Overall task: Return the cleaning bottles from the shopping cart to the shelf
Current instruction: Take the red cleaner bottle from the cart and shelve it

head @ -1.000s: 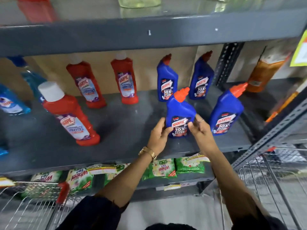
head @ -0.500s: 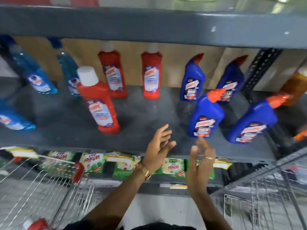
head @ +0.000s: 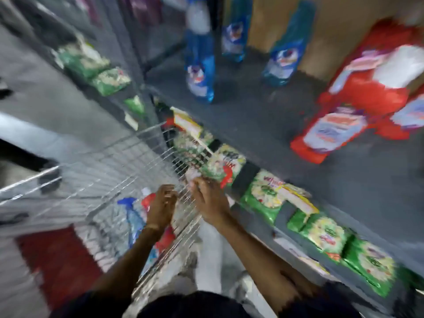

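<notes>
- Left hand (head: pixel 161 204): inside cart (head: pixel 96 177), over red bottle (head: pixel 164 239); grip cannot be told, blurred.
- Right hand (head: pixel 208 198): at cart rim, grip likewise unclear.
- Shelf (head: pixel 263 125): at 1 o'clock, blue bottles (head: pixel 199 65) upright.

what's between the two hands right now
In the head view, the wire side of the cart runs between them: left hand inside the basket, right hand outside, by the shelf.
</notes>
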`<state>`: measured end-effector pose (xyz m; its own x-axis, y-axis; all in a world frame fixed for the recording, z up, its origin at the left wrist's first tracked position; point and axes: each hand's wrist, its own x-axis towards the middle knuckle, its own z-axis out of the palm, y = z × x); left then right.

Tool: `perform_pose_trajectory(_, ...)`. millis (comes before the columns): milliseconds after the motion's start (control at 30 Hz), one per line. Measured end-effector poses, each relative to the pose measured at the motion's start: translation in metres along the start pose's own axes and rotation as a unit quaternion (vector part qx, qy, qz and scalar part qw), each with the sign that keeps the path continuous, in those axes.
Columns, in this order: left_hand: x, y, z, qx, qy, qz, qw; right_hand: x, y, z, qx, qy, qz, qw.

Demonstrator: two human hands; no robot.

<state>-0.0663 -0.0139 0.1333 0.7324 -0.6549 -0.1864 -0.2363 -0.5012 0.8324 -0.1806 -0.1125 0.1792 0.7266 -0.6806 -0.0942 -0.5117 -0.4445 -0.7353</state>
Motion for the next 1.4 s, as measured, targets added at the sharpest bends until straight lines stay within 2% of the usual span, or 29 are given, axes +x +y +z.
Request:
perform_pose_trajectory(100, 0.02, -0.07, -0.006, 0.1, -0.052, -0.116, 0.987, 0.019, 0.0, 0.042, -0.111, -0.052, 0.011, 0.992)
perform_pose_trajectory(200, 0.025, -0.126, -0.007, 0.147, -0.093, -0.233, 0.957, 0.021, 0.007, 0.073, -0.236, -0.113, 0.016, 0.965)
perform_pose_trajectory(367, 0.033, -0.176, 0.005, 0.09, -0.101, -0.35, 0.927, 0.028, 0.017, 0.08, -0.315, -0.122, 0.007, 0.941)
perform_pose_trajectory(433, 0.034, -0.19, 0.014, 0.03, -0.108, -0.395, 0.912, 0.027, 0.02, 0.083, -0.318, -0.12, 0.001, 0.94)
perform_pose_trajectory(533, 0.038, -0.201, 0.023, -0.043, -0.051, -0.458, 0.886, 0.027, 0.025, 0.084, -0.317, -0.116, 0.002, 0.941)
perform_pose_trajectory(633, 0.041, -0.205, 0.032, -0.062, -0.018, -0.481, 0.874, 0.027, 0.027, 0.087, -0.311, -0.107, -0.001, 0.944)
perform_pose_trajectory(767, 0.042, -0.192, 0.03, -0.088, -0.009, -0.452, 0.888, 0.028, 0.027, 0.087, -0.31, -0.107, 0.004, 0.945)
perform_pose_trajectory(833, 0.042, -0.18, 0.02, -0.077, -0.018, -0.42, 0.904, 0.03, 0.025, 0.089, -0.308, -0.112, 0.005, 0.945)
perform_pose_trajectory(967, 0.034, -0.128, -0.012, -0.144, -0.018, -0.327, 0.934, 0.029, 0.019, 0.083, -0.297, -0.137, 0.018, 0.945)
perform_pose_trajectory(1033, 0.027, -0.09, -0.034, -0.171, -0.007, -0.26, 0.95, 0.028, 0.012, 0.073, -0.184, -0.155, 0.047, 0.97)
perform_pose_trajectory(1067, 0.022, -0.069, -0.045, -0.188, -0.003, -0.231, 0.955, 0.026, 0.005, 0.065, -0.063, -0.16, 0.073, 0.982)
perform_pose_trajectory(1100, 0.017, -0.046, -0.056, -0.203, -0.004, -0.204, 0.958, 0.023, -0.005, 0.057, 0.075, -0.156, 0.097, 0.98)
perform_pose_trajectory(1133, 0.011, -0.027, -0.065, -0.215, -0.009, -0.178, 0.96, 0.019, -0.012, 0.048, 0.192, -0.149, 0.112, 0.964)
perform_pose_trajectory(1200, -0.004, 0.015, -0.081, -0.223, -0.029, -0.121, 0.967, 0.007, -0.027, 0.028, 0.336, -0.139, 0.119, 0.924)
perform_pose_trajectory(1267, -0.023, 0.054, -0.088, -0.23, -0.054, -0.075, 0.969, -0.011, -0.037, 0.006, 0.414, -0.135, 0.134, 0.89)
perform_pose_trajectory(1400, -0.062, 0.113, -0.072, -0.247, -0.109, -0.025, 0.963, -0.054, -0.042, -0.046, 0.463, -0.054, 0.155, 0.871)
